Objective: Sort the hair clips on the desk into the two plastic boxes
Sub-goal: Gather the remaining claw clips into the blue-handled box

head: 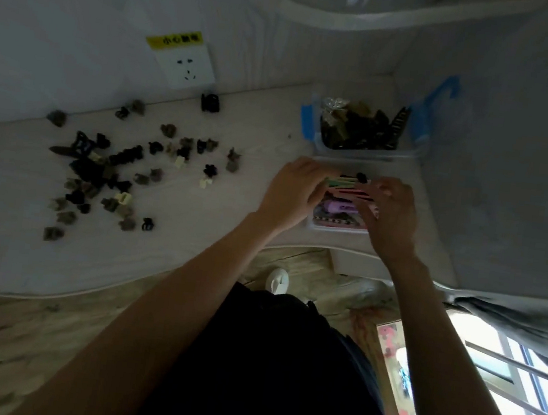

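Observation:
Several small dark, brown and cream claw clips [111,173] lie scattered on the left half of the pale desk [214,234]. A clear plastic box [407,153] with blue latches stands at the back right, filled with dark and brown clips. Nearer, a second clear box [335,227] holds purple and pink clips. Above this box my left hand [290,192] and my right hand [392,215] grip the two ends of a bundle of long green and pink clips [351,186], held level across the box.
A wall socket [188,65] with a yellow label sits on the wall behind the desk. One black clip [210,103] lies below it. The desk ends in a corner at the right; a window with bars [519,392] is at lower right.

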Available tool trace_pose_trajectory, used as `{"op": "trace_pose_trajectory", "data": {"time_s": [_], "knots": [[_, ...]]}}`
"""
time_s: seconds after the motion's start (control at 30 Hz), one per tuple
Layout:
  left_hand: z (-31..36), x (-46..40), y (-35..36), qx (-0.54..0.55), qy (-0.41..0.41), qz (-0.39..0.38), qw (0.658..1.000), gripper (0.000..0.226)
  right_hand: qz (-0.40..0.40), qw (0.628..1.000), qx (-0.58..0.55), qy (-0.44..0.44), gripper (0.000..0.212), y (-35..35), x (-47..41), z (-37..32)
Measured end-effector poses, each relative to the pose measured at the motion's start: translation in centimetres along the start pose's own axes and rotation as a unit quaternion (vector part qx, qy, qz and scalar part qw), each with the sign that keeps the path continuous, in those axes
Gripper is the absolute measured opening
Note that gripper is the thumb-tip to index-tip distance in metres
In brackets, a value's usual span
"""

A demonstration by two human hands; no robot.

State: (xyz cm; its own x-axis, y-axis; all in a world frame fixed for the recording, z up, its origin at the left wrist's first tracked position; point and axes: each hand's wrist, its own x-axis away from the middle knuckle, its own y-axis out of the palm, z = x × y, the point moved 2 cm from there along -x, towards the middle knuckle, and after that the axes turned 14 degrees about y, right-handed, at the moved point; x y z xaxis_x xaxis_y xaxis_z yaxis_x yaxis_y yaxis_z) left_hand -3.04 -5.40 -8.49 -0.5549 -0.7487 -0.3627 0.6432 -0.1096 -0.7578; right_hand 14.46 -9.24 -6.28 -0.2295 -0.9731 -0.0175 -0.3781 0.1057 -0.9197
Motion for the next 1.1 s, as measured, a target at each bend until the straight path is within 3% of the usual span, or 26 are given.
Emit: {"op": "trace_pose_trajectory", "data": {"time_s": [0.07,0.17,0.33,0.43,0.53,0.7,0.83,0.93,1.1], "knots": [[-0.9,2.8,-1.6,0.014,-0.008,0.044,0.999,0.026,0.03,0.999,0.005,-0.038,0.019,0.0,0.0,-1.0],[-3.0,8.1,-4.7,0.021,-0.085,0.073,0.994,0.034,0.037,0.988,-0.029,-0.146,0.013,1.0,0.3,-5.0],[-7.8,16.8,-11.9,-0.005,-0.26,0.127,0.957,0.032,-0.095,0.959,-0.053,-0.263,0.022,6.3,1.9,-14.6],[-10.9,20.7,-16.3,-0.064,-0.36,0.179,0.913,0.039,-0.2,0.958,-0.017,-0.206,0.036,10.5,2.0,-18.9],[-14.3,23.4,-19.7,-0.085,-0.426,0.183,0.882,0.056,-0.236,0.962,0.037,-0.131,0.052,13.8,1.3,-21.9],[-20.3,24.0,-21.4,-0.002,-0.432,0.105,0.896,0.078,-0.248,0.959,0.115,-0.076,0.065,16.7,0.7,-25.2],[-23.5,22.7,-21.4,-0.011,-0.375,-0.008,0.927,0.076,-0.223,0.961,0.143,-0.086,0.059,17.7,1.5,-26.9],[-24.0,22.3,-21.8,-0.003,-0.368,-0.012,0.93,0.067,-0.188,0.968,0.113,-0.124,0.053,18.2,1.8,-29.1],[-23.7,22.4,-21.6,0.034,-0.369,-0.008,0.929,0.068,-0.224,0.94,0.107,-0.232,0.055,20.1,1.3,-33.1]]}}
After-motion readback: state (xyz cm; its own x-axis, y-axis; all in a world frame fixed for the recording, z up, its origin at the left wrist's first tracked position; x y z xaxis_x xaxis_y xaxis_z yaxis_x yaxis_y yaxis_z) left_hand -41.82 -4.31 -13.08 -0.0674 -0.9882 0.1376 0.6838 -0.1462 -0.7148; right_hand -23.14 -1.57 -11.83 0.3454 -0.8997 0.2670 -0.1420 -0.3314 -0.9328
